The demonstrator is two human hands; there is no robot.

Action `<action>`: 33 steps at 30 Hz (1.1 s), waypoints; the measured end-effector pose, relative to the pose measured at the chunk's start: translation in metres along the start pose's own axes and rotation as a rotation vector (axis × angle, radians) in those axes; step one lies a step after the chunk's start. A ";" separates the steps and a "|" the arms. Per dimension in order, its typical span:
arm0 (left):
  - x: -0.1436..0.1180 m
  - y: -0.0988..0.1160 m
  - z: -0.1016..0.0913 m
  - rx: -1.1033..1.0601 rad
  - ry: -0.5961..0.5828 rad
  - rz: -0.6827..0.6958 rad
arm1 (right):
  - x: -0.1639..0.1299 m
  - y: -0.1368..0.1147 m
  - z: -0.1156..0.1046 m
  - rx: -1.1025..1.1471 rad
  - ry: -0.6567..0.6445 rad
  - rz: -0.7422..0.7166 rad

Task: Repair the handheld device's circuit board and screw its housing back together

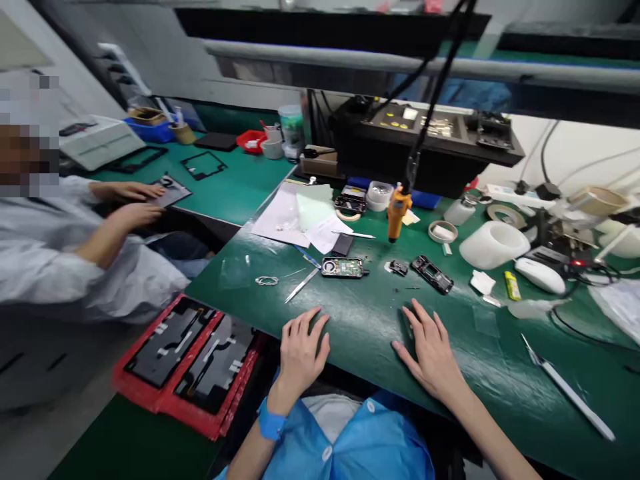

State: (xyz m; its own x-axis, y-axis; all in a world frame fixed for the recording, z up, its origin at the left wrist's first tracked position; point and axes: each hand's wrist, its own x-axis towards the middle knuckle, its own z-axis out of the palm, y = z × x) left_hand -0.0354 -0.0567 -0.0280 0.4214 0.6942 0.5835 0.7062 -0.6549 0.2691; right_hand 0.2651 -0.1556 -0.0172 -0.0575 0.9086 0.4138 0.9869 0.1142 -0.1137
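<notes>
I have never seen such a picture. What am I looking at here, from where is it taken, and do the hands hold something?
The camera sits on a person's head and looks down at their own two hands on a green bench. The left hand and right hand lie flat and open; neither holds anything. Beyond them lie tweezers, a small circuit board, a black part and papers. An orange screwdriver hangs on a cable. At the left, another person works at the next bench, and red trays sit lower down.
</notes>
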 end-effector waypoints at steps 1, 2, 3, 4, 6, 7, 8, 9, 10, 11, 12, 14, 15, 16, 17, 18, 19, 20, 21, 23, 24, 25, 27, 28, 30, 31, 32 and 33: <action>0.001 0.001 0.000 0.008 -0.002 -0.013 | 0.004 -0.004 0.002 -0.001 -0.003 -0.064; 0.002 0.002 -0.001 0.011 -0.009 -0.027 | 0.009 -0.009 0.003 0.006 -0.013 -0.128; 0.003 0.002 -0.001 0.008 -0.021 -0.042 | 0.015 -0.015 0.005 0.023 -0.033 -0.190; 0.004 0.002 -0.002 -0.004 -0.042 -0.056 | 0.021 -0.020 0.006 0.049 -0.064 -0.247; 0.006 0.001 -0.002 -0.046 -0.095 -0.074 | 0.036 -0.032 0.009 0.115 -0.148 -0.348; 0.008 0.000 -0.002 -0.067 -0.116 -0.077 | 0.044 -0.037 0.011 0.145 -0.188 -0.390; 0.011 -0.002 -0.002 -0.086 -0.130 -0.077 | 0.052 -0.042 0.013 0.171 -0.220 -0.427; 0.016 -0.004 -0.001 -0.102 -0.136 -0.074 | 0.060 -0.046 0.015 0.195 -0.244 -0.456; 0.021 -0.007 0.000 -0.112 -0.136 -0.070 | 0.067 -0.050 0.017 0.218 -0.261 -0.477; 0.029 -0.011 0.003 -0.120 -0.132 -0.064 | 0.074 -0.053 0.020 0.242 -0.273 -0.491; 0.037 -0.014 0.005 -0.129 -0.128 -0.056 | 0.080 -0.055 0.022 0.267 -0.277 -0.499; 0.059 -0.022 0.011 -0.137 -0.124 -0.037 | 0.089 -0.057 0.024 0.325 -0.267 -0.499; 0.072 -0.026 0.015 -0.135 -0.125 -0.029 | 0.092 -0.057 0.025 0.362 -0.259 -0.488; 0.085 -0.031 0.018 -0.129 -0.131 -0.021 | 0.094 -0.056 0.025 0.404 -0.250 -0.468; 0.098 -0.035 0.022 -0.123 -0.144 -0.012 | 0.095 -0.055 0.024 0.448 -0.242 -0.440; 0.110 -0.039 0.026 -0.117 -0.164 -0.001 | 0.095 -0.054 0.024 0.491 -0.232 -0.410; 0.122 -0.043 0.030 -0.113 -0.189 0.013 | 0.095 -0.053 0.023 0.529 -0.224 -0.380; 0.132 -0.047 0.034 -0.112 -0.218 0.028 | 0.095 -0.051 0.023 0.561 -0.216 -0.355; 0.140 -0.049 0.038 -0.115 -0.247 0.045 | 0.094 -0.051 0.023 0.587 -0.211 -0.336; 0.151 -0.052 0.044 -0.129 -0.290 0.075 | 0.092 -0.051 0.022 0.629 -0.213 -0.308; 0.154 -0.053 0.047 -0.140 -0.301 0.088 | 0.091 -0.051 0.022 0.647 -0.220 -0.301; 0.156 -0.053 0.048 -0.153 -0.305 0.099 | 0.091 -0.052 0.022 0.663 -0.224 -0.295; 0.157 -0.054 0.050 -0.181 -0.294 0.117 | 0.090 -0.053 0.022 0.707 -0.220 -0.272; 0.157 -0.054 0.049 -0.193 -0.286 0.125 | 0.090 -0.053 0.022 0.740 -0.211 -0.242; 0.154 -0.053 0.045 -0.205 -0.272 0.138 | 0.090 -0.053 0.021 0.808 -0.181 -0.143; 0.152 -0.051 0.042 -0.207 -0.250 0.142 | 0.090 -0.052 0.020 0.838 -0.162 -0.082; 0.149 -0.047 0.037 -0.208 -0.214 0.144 | 0.090 -0.052 0.019 0.863 -0.146 -0.025; 0.146 -0.042 0.033 -0.211 -0.162 0.147 | 0.091 -0.051 0.019 0.884 -0.132 0.026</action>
State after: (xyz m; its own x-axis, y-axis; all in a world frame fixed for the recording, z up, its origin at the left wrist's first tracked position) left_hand 0.0148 0.0819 0.0207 0.6074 0.6150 0.5028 0.5045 -0.7875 0.3538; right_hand 0.2068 -0.0717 0.0092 -0.1077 0.9478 0.3001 0.5142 0.3114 -0.7991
